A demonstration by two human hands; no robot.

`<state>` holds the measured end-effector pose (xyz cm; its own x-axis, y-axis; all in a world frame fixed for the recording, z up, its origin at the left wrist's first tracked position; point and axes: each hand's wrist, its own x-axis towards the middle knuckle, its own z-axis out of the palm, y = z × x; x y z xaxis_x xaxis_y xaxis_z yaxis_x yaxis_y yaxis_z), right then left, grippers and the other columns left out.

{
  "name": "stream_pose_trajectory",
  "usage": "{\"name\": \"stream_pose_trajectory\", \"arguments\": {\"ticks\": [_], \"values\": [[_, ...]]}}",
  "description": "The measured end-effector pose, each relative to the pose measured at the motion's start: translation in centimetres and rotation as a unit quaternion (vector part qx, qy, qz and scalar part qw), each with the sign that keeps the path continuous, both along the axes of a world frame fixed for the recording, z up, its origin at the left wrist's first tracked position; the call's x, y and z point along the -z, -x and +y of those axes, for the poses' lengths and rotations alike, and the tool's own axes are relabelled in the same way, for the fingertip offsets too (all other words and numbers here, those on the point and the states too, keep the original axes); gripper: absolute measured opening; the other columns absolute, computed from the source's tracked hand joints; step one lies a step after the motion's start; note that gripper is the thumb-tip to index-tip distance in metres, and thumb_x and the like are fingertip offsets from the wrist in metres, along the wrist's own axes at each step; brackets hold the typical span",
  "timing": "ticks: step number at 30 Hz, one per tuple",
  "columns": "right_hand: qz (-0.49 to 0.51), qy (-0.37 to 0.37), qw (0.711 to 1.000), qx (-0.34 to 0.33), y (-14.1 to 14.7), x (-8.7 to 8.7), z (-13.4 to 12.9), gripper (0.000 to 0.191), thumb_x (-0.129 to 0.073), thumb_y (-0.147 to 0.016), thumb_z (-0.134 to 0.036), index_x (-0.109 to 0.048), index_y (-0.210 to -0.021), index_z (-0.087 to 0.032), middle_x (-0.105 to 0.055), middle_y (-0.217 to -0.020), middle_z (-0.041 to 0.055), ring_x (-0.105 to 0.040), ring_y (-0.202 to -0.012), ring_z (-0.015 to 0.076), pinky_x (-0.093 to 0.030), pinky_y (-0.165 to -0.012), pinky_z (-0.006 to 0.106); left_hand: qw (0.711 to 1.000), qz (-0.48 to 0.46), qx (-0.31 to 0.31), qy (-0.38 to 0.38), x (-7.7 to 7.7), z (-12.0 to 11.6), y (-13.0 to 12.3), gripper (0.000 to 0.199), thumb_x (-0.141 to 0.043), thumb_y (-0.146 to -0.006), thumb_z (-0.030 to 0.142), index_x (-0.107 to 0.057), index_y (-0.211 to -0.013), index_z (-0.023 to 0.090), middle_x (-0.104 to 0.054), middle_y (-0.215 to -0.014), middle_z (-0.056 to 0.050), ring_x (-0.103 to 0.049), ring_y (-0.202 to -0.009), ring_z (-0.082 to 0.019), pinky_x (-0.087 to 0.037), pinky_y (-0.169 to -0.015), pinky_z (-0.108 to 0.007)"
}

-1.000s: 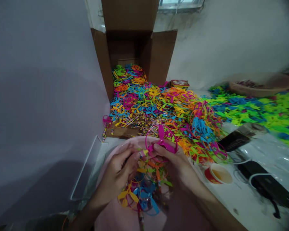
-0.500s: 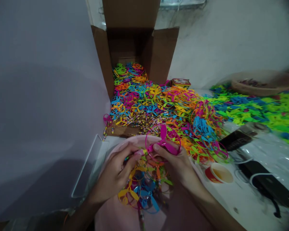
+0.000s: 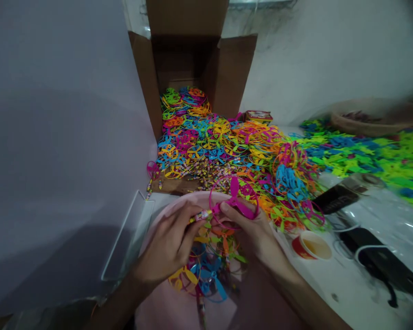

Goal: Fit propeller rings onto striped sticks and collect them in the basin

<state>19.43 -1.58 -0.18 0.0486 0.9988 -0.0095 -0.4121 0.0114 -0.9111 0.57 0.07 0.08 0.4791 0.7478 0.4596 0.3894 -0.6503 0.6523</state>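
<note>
Between my hands is a magenta ringed propeller [image 3: 234, 201], joined at its hub to a small patterned stick [image 3: 202, 215]. My right hand [image 3: 253, 224] pinches the propeller near its hub with thumb and fingers. My left hand [image 3: 170, 240] is at the stick's outer end, its fingers curled around that end. Both hands are over a pink basin [image 3: 158, 302], which holds blue, yellow, orange and green propellers [image 3: 209, 279], some with sticks attached.
Behind the basin, a heap of coloured propellers [image 3: 223, 133] spills from a cardboard box [image 3: 239, 68]. Small sticks lie before it. To the right are a paper cup [image 3: 311, 245], a dark can [image 3: 340, 195], a black device [image 3: 382, 261] and green and blue pieces [image 3: 368, 151].
My left thumb has come off the stick and moved down, so more of the patterned stick shows. The magenta propeller has tilted slightly in my right hand.
</note>
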Motion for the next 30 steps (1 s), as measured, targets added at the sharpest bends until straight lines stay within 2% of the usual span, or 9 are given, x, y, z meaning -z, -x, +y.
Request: {"name": "stream_pose_trajectory", "arguments": {"ticks": [3,5,13,21,26,30], "values": [[0.023,0.012,1.000,-0.017,0.2,0.2,-0.1,0.016,-0.081,-0.082,-0.035,-0.078,-0.091,-0.023,-0.076,-0.082,0.0019,-0.068,-0.067,0.0161,-0.056,-0.062,0.025,0.998,-0.031,0.020,0.060,-0.4,0.2,-0.1,0.013,-0.048,-0.104,0.025,-0.059,-0.112,0.025,-0.071,-0.101,0.001,-0.068,-0.094,-0.014,-0.049,-0.085,-0.025],[0.019,0.011,1.000,-0.008,0.2,0.4,-0.1,0.015,-0.083,-0.081,-0.035,-0.078,-0.088,-0.023,-0.077,-0.082,0.0013,-0.068,-0.067,0.0155,-0.056,-0.063,0.025,0.991,-0.061,0.034,0.112,-0.6,0.3,-0.2,0.018,-0.044,-0.106,0.030,-0.060,-0.103,0.024,-0.069,-0.092,0.001,-0.066,-0.089,-0.014,-0.049,-0.080,-0.024],[-0.030,-0.021,0.998,0.043,0.1,1.3,-0.1,0.012,-0.086,-0.077,-0.032,-0.079,-0.081,-0.024,-0.075,-0.077,-0.0006,-0.068,-0.066,0.0144,-0.058,-0.065,0.024,0.976,-0.091,0.028,0.194,-0.7,0.2,-0.3,0.027,-0.045,-0.105,0.040,-0.062,-0.092,0.021,-0.065,-0.089,-0.001,-0.059,-0.087,-0.015,-0.043,-0.071,-0.023],[-0.023,0.007,0.998,0.065,0.5,0.6,-0.3,0.020,-0.091,-0.069,-0.034,-0.076,-0.077,-0.022,-0.072,-0.073,-0.0016,-0.066,-0.064,0.0146,-0.058,-0.063,0.025,0.985,-0.031,0.031,0.169,-0.8,0.6,-0.1,0.027,-0.044,-0.105,0.039,-0.061,-0.094,0.021,-0.066,-0.091,-0.002,-0.059,-0.085,-0.015,-0.042,-0.068,-0.024],[-0.053,-0.024,0.997,0.049,0.4,0.7,-0.3,0.018,-0.089,-0.071,-0.034,-0.078,-0.079,-0.023,-0.074,-0.074,-0.0018,-0.068,-0.066,0.0153,-0.057,-0.063,0.024,0.990,-0.010,0.033,0.137,-0.6,1.0,0.1,0.028,-0.044,-0.105,0.039,-0.058,-0.089,0.020,-0.066,-0.085,-0.002,-0.061,-0.085,-0.017,-0.042,-0.070,-0.025],[-0.061,-0.029,0.996,0.060,0.1,0.9,0.2,0.017,-0.088,-0.074,-0.036,-0.078,-0.081,-0.023,-0.075,-0.076,-0.0014,-0.069,-0.067,0.0150,-0.057,-0.065,0.025,0.994,0.014,0.025,0.105,-0.5,1.0,-0.2,0.022,-0.044,-0.105,0.034,-0.059,-0.096,0.021,-0.067,-0.089,-0.002,-0.063,-0.086,-0.017,-0.046,-0.074,-0.027]]}}
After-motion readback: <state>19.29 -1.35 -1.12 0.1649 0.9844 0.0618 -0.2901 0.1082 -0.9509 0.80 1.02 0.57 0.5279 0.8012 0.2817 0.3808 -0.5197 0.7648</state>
